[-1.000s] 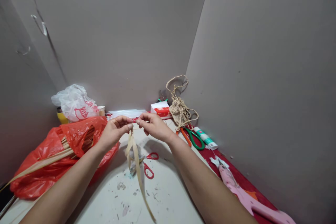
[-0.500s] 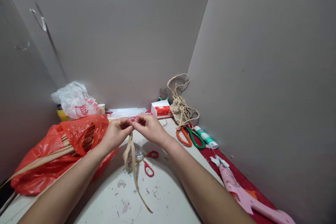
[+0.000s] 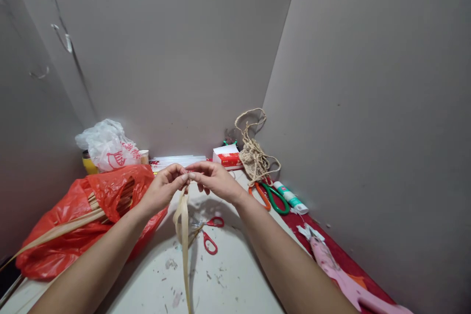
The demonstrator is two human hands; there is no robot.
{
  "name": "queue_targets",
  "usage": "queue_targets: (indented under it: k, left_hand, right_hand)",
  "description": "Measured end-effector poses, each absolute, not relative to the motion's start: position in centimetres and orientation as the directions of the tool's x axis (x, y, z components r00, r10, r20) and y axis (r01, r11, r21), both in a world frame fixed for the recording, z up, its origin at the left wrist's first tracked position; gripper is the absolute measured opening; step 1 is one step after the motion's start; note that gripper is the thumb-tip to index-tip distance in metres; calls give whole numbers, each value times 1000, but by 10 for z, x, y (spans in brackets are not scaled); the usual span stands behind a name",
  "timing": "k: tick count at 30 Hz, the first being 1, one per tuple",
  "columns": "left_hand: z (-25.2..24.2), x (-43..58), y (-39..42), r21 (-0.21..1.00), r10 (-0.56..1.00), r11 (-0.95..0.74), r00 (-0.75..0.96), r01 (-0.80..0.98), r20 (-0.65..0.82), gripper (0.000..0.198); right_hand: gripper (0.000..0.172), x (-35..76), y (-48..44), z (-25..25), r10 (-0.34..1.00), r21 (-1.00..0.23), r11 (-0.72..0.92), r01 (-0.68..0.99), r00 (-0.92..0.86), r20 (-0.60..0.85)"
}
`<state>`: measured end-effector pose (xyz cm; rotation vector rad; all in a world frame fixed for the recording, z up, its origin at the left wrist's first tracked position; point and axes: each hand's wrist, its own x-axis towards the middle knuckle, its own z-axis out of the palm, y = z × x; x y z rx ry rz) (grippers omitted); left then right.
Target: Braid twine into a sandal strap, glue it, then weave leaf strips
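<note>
Fingertip to fingertip, my two hands meet above the white tabletop (image 3: 147, 274). My left hand (image 3: 167, 184) pinches the top of a flat tan strip (image 3: 185, 245), which hangs in a loop with one long tail reaching down toward the front. My right hand (image 3: 217, 181) is closed at thumb and forefinger on the same top end, its other fingers partly extended. Exactly how the strip is folded between the fingertips is hidden. Behind the hanging strip lie red-handled scissors (image 3: 211, 243) on the table, their blades partly covered by the loop.
At left sits a red plastic bag (image 3: 55, 235) of tan strips, with a white plastic bag (image 3: 110, 144) behind. To the right are a bundle of twine (image 3: 253, 159), green-handled shears (image 3: 277, 200), a white-and-teal tube (image 3: 290, 197) and a pink glue gun (image 3: 336, 265). Grey panels enclose the table.
My right hand's fingers have spread a little beside the left. The strip's tail now hangs straighter and lower. The whole view has tilted up slightly.
</note>
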<state>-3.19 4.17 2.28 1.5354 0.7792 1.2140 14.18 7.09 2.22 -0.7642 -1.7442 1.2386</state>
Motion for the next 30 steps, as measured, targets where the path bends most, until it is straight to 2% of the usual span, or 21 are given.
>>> queue_targets:
  k: [4,15,21,26,30]
  left_hand:
    - [25,-31,39,954,906,-281,299,-106,300,23]
    - [28,-30,37,963,919,-251,290,-97,268,25]
    - [25,-36,43,969,959,-202,175,-140,225,25]
    - [24,-40,47,975,969,-156,169,-160,183,26]
    - [25,-41,45,971,952,-195,213,-134,221,23]
  right_hand:
    - [23,140,72,20,835,-942,326,-75,-445,324]
    - [19,141,71,22,823,-932,357,-56,-452,343]
    - [13,137,65,23,805,-880,475,0,-404,434]
    - [7,139,61,27,736,-787,610,96,-439,516]
    - [10,140,62,28,814,-867,493,75,-393,428]
